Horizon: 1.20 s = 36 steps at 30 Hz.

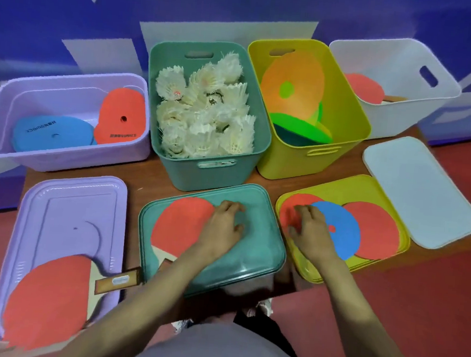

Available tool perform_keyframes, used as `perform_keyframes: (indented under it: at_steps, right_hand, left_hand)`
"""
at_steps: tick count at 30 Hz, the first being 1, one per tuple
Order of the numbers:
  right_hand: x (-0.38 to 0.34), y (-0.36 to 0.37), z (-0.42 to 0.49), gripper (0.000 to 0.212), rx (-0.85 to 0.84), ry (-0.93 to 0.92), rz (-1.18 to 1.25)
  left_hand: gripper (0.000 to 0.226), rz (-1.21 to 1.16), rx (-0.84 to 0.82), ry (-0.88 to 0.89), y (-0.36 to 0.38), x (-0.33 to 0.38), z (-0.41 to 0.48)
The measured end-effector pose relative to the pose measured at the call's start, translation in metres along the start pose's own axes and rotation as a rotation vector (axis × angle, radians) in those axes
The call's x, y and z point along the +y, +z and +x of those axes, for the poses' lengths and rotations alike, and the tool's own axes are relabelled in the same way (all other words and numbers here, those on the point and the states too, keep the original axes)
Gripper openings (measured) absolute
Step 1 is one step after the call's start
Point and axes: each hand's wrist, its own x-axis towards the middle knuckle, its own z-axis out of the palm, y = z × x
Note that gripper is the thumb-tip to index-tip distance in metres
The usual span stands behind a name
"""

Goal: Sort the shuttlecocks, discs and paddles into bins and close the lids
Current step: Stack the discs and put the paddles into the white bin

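Nearest at 7 o'clock, a red paddle (50,299) lies on the purple lid (57,206), untouched. Left hand (220,228) rests spread on the teal lid (251,252), fingertips at the edge of a second red paddle (183,222), grip released. Right hand (310,229) presses on a red disc (291,208) on the yellow lid (369,186) at 3 o'clock, beside a blue disc (343,229) and another red disc (376,231), nothing clenched. Step in hand looks like picking up loose discs and paddles. Farther out: purple bin (61,153) holds discs, teal bin (206,170) shuttlecocks (205,114), yellow bin (347,102) discs, white bin (406,65) a paddle. Next move calls for pinching the flat disc's edge, then lifting; lids all off.
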Motion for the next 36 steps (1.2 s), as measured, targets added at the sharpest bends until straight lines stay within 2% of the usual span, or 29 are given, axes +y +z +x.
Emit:
perform_keyframes:
  at_steps: [7, 13, 15, 19, 24, 26, 29, 31, 36]
  right_hand:
    - [0.102, -0.031, 0.027, 0.059, -0.062, 0.127, 0.066]
    - [0.149, -0.05, 0.053, 0.091, -0.185, 0.108, 0.106]
    - [0.151, -0.053, 0.061, 0.096, -0.242, 0.088, 0.076]
    - [0.15, -0.055, 0.072, 0.087, -0.313, 0.061, 0.004]
    - [0.149, -0.056, 0.077, 0.082, -0.342, 0.08, 0.049]
    - [0.148, -0.055, 0.077, 0.078, -0.327, 0.094, 0.084]
    - [0.152, -0.053, 0.08, 0.052, -0.248, 0.091, 0.201]
    - [0.157, -0.054, 0.084, 0.035, -0.21, 0.055, 0.269]
    - [0.155, -0.067, 0.088, 0.019, -0.246, -0.125, 0.331]
  left_hand:
    - [0.048, 0.02, -0.125, -0.115, 0.071, 0.073, 0.058]
    - [0.065, 0.153, -0.151, -0.33, 0.121, 0.105, 0.09]
    - [0.07, 0.193, -0.124, -0.405, 0.129, 0.111, 0.094]
    - [0.074, 0.216, -0.109, -0.592, 0.132, 0.121, 0.104]
    - [0.09, 0.208, -0.063, -0.757, 0.124, 0.125, 0.114]
    - [0.083, 0.076, 0.013, -0.778, 0.116, 0.118, 0.117]
    - [0.044, -0.123, 0.099, -0.66, 0.102, 0.109, 0.114]
    - [0.022, -0.107, 0.106, -0.564, 0.096, 0.108, 0.106]
    - [0.01, -0.109, 0.179, -0.368, 0.081, 0.116, 0.08]
